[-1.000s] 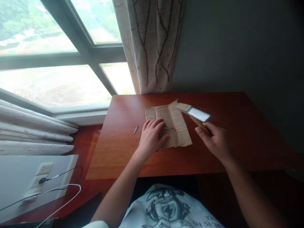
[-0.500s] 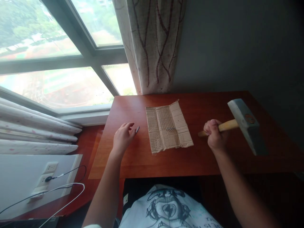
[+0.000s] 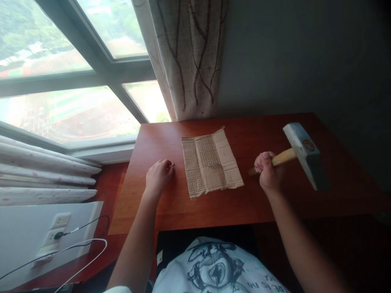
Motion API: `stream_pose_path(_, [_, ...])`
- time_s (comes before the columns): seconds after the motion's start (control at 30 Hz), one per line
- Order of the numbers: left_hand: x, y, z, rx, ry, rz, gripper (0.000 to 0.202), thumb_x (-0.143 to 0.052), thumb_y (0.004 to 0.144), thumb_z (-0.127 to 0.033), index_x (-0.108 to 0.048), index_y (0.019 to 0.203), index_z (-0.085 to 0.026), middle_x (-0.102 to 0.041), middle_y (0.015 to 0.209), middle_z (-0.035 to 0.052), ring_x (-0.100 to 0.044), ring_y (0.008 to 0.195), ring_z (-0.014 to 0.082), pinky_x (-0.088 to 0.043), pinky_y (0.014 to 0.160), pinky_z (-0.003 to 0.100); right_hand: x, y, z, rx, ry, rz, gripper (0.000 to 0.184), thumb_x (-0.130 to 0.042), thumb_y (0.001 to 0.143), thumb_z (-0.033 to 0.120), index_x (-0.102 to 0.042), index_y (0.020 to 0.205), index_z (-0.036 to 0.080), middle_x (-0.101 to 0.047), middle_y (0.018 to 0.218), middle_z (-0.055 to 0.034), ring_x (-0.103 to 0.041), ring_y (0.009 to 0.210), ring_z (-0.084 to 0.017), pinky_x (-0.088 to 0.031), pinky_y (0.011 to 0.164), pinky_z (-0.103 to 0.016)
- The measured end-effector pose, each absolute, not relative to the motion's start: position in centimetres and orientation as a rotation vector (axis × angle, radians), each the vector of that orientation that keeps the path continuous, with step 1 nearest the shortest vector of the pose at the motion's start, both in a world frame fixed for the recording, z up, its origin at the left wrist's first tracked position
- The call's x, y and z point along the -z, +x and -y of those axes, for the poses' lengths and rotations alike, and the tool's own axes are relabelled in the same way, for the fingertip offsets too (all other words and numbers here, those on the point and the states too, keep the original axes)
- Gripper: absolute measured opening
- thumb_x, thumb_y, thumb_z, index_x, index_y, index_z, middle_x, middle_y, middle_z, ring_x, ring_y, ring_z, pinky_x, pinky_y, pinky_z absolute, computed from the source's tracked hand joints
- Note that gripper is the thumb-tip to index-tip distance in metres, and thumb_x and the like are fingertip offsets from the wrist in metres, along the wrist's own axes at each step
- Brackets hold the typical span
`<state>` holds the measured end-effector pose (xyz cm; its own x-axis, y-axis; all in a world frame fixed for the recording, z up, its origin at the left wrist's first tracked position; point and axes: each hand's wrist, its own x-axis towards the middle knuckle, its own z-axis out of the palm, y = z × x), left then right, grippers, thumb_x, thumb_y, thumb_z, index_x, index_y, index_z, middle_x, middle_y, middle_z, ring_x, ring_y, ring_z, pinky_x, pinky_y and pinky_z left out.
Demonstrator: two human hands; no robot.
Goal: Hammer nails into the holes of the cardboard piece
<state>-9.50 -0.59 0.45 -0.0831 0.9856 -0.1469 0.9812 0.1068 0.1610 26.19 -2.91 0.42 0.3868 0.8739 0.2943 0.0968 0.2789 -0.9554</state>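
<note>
At the left of the table, my left hand (image 3: 159,177) is closed, its fingertips pinched on small dark metal nails (image 3: 173,165). The fingers cover most of the nails, so how many are gripped is hidden. My right hand (image 3: 269,173) is wrapped round the wooden handle of a hammer (image 3: 305,152), held above the table with its big grey head to the right. Between my hands lies a flattened piece of cardboard (image 3: 227,165) with creases. Rows of small dark holes mark its middle panel, and a short row of nails (image 3: 215,165) stands along their near edge.
The reddish-brown wooden table (image 3: 195,211) meets a grey wall (image 3: 275,61) and a patterned curtain (image 3: 186,61) at the back. A window (image 3: 100,77) is at the left. Wall sockets (image 3: 56,230) with cables are at the lower left.
My left fingers have closed over the nails, which lay in fuller view beside them before. The hammer stays raised in my right hand. The whole view has shifted slightly.
</note>
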Motion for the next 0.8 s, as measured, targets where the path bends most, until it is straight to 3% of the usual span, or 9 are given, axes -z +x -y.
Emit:
stream_pose_path(0.47, [-0.4,-8.8,-0.3,0.130,1.955,-2.196,0.030,-0.049,0.091,-0.033,-0.075,0.104,-0.022,-0.076,0.105,0.0116,-0.071,0.098,0.0306,-0.053,0.078,0.036,0.4,26.5,3.4,-0.673,-1.125,1.047,0.051,-0.058,0.093,0.051,-0.036,0.057,0.022,-0.033,0.049,0.0057,-0.034,0.044,-0.009,-0.025,0.041,-0.025])
stream_pose_path(0.8, [0.0,-8.5,-0.6,0.040,1.941,-2.202,0.027,-0.051,0.091,-0.033,-0.075,0.101,-0.023,-0.076,0.103,0.0112,-0.071,0.097,0.0296,-0.052,0.078,0.035,-0.1,26.3,3.8,-0.719,-1.132,1.058,0.049,-0.058,0.094,0.049,-0.037,0.058,0.022,-0.034,0.051,0.0053,-0.034,0.045,-0.009,-0.025,0.041,-0.025])
